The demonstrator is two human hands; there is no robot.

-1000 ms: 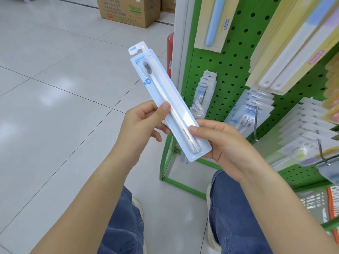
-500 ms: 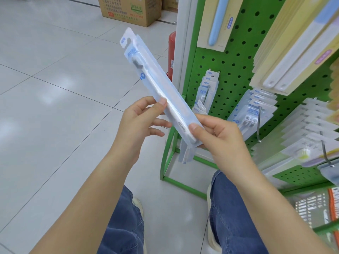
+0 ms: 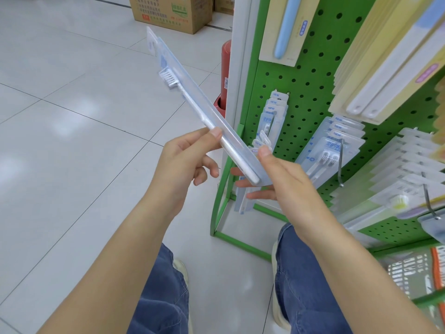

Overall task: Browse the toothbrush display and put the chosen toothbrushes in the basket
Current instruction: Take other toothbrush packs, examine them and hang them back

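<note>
A white toothbrush in a clear blister pack (image 3: pixel 192 95) slants from upper left down to the centre, turned almost edge-on so its bristles show in profile. My left hand (image 3: pixel 185 162) pinches the pack's lower part between thumb and fingers. My right hand (image 3: pixel 277 179) pinches its bottom end, thumb on top and fingers underneath. The green pegboard display (image 3: pixel 310 97) stands to the right, hung with several packed toothbrushes (image 3: pixel 334 145). The basket (image 3: pixel 414 273) shows at the lower right, with an orange handle.
A cardboard box (image 3: pixel 171 13) sits on the tiled floor at the back. A red cylinder (image 3: pixel 225 71) stands beside the display's white post. Bare metal hooks (image 3: pixel 340 165) jut from the pegboard. My knees in blue jeans are below.
Both hands have rotated the pack from face-on to nearly edge-on, and its top end has swung up and to the left. The grips stay at its lower part.
</note>
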